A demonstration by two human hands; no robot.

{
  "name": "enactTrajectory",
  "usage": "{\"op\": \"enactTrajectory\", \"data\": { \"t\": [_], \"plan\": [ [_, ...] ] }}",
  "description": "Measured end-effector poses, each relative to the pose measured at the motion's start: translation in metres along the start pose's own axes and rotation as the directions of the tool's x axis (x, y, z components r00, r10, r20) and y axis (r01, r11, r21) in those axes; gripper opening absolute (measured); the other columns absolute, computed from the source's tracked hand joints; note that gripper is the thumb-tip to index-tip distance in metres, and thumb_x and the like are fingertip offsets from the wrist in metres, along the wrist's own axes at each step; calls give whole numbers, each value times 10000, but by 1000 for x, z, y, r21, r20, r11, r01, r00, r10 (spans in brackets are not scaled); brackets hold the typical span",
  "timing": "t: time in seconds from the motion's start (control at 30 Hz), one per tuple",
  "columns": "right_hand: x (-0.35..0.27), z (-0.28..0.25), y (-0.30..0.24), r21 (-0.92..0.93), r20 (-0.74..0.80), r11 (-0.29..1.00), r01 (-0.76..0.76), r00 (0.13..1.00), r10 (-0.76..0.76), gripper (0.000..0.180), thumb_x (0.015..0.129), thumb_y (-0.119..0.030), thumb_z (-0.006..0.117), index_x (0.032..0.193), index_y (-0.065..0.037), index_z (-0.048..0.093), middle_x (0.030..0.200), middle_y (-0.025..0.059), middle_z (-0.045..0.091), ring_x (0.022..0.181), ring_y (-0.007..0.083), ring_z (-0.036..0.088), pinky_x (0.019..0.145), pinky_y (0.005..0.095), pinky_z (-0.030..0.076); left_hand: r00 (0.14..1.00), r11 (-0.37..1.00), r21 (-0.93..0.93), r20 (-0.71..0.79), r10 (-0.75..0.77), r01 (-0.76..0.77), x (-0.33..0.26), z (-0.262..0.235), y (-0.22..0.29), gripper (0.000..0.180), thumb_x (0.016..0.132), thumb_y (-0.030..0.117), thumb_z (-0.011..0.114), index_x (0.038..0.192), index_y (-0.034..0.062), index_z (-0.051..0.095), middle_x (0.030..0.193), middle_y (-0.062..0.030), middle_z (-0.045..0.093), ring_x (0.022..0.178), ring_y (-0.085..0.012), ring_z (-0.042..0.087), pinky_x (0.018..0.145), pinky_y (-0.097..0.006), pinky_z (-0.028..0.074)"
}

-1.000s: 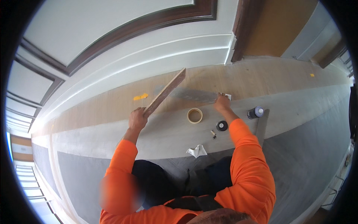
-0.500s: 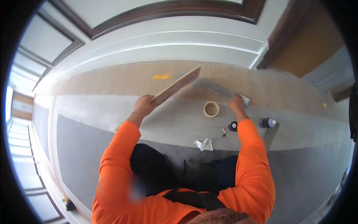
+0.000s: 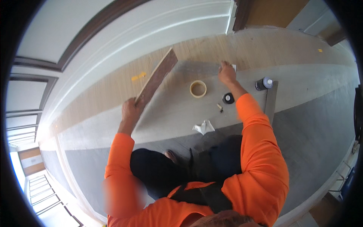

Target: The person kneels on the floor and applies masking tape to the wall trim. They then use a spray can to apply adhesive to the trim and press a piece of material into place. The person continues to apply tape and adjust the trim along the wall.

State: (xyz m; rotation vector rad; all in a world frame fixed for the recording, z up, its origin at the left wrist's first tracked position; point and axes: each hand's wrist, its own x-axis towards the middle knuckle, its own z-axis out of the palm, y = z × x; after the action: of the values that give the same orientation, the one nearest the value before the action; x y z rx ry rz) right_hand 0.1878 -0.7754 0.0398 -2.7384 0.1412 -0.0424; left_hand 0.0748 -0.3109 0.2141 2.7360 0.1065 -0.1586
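Nearest to the camera, two orange sleeves [image 3: 261, 159] are seen coming from the lower edge, with dark trousers [image 3: 162, 174] between them on the grey floor [image 3: 310, 136]. Just beyond the knees, a small crumpled white cloth [image 3: 204, 127] is lying on the pale strip of underlay [image 3: 174, 113].

Further out, the left hand [image 3: 130, 111] is raised, and its fingers are closed around the near end of a long floor plank [image 3: 157, 77]. The plank is held tilted, with its brown underside turned to the camera, and its far end reaches over the already laid wooden flooring [image 3: 211, 47]. A small yellow piece [image 3: 138, 76] is seen on that flooring, just left of the plank.

Between the two hands, a roll of masking tape [image 3: 198, 89] is lying flat on the underlay. To its right, a small black round thing [image 3: 228, 98] and a tiny short piece [image 3: 219, 107] are found near the right forearm. A dark can with a pale cap [image 3: 263, 83] is lying well to the right, beside a grey strip [image 3: 270, 100].

The right hand [image 3: 227, 72] is pressed down at the edge of the laid flooring, touching a small white piece [image 3: 233, 67]. Whether its fingers are spread or together cannot be told.

Farthest, the white skirting and wall [image 3: 151, 30] are seen, with a dark wooden trim [image 3: 94, 38] above.
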Motion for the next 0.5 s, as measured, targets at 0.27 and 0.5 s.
{"op": "enactTrajectory", "data": {
  "t": [0.27,0.5],
  "plan": [
    [-172,-7,-36,312,250,744,591,704,-665,471,902,-335,705,1292,-77,642,1088,166,668,1027,346,639,933,490,502,998,999,24,50,-45,44,6,8,-5,396,932,374,658,1006,-9,732,949,-293,698,945,-469,669,803,-523,511],
    [-287,46,-27,158,406,703,693,603,-686,478,954,-397,644,1299,-68,621,1164,167,621,1119,335,611,989,467,483,995,996,30,54,-87,86,10,12,-6,404,911,389,673,1022,5,737,954,-293,701,957,-469,675,820,-526,515]
  ]
}}
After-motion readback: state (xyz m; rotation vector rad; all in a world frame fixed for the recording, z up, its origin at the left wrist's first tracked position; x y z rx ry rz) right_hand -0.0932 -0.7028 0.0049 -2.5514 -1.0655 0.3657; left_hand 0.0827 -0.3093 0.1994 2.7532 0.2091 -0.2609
